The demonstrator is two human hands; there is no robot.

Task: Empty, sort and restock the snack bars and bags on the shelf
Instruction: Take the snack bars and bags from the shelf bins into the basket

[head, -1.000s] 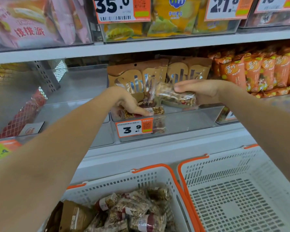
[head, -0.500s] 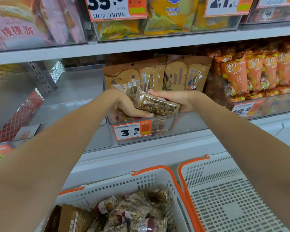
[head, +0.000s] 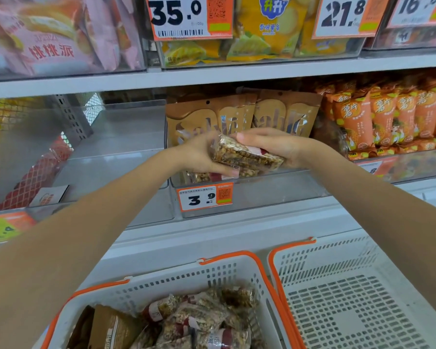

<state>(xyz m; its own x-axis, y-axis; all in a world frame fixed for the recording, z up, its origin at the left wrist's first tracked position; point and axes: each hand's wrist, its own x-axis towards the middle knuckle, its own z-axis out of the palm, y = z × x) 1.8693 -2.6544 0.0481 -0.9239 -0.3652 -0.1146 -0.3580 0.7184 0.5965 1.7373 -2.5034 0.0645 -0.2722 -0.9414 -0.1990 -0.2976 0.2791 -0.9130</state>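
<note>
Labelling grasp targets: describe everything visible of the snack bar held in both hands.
The snack bar is a stubby rectangular block of brown nuts and grains in a clear crinkly wrapper with a red and white label. It lies roughly level, tilted slightly, above the clear bin. The left hand and right hand grip its ends.

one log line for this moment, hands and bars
left hand holds nut bars | right hand holds same bars | above clear bin | left basket holds bars

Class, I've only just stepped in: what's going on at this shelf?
A person is clearing a shop shelf. Both hands, left hand and right hand, grip clear-wrapped nut bars above the clear bin priced 3.9. Below, the left basket already holds similar bars; the right basket shows none.
</note>
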